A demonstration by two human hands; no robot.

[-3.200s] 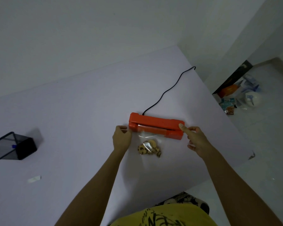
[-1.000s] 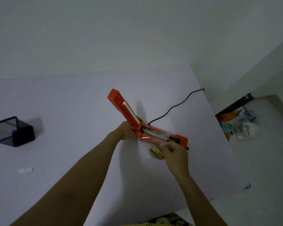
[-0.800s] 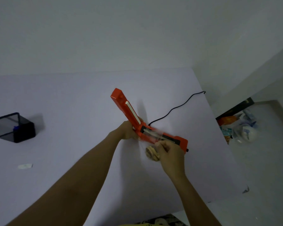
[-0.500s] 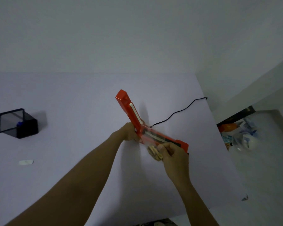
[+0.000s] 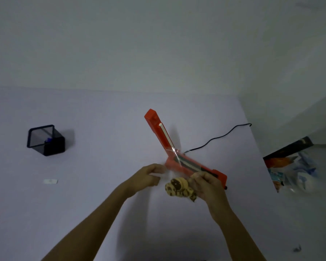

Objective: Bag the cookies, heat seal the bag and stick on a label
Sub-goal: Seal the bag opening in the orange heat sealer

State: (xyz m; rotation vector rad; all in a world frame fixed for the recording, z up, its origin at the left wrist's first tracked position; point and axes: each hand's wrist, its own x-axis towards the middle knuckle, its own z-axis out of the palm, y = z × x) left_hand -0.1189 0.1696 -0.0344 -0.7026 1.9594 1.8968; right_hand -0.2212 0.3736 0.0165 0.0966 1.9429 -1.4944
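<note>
The sealer (image 5: 184,157) lies near the surface's (image 5: 102,194) right edge, base running toward that edge, lid raised and pointing up-left. The left hand (image 5: 147,176) has let go of the lid and now pinches the bag's (image 5: 179,188) clear top. The right hand (image 5: 207,185) grips the bag, which hangs between both hands, in front of the sealer.

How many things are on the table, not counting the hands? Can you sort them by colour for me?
Orange: 1, the heat sealer, its lid up
Black: 2, the mesh pen holder and the power cord
White: 1, the small label
Clear: 1, the bag of cookies, held in both hands
Total: 5
</note>
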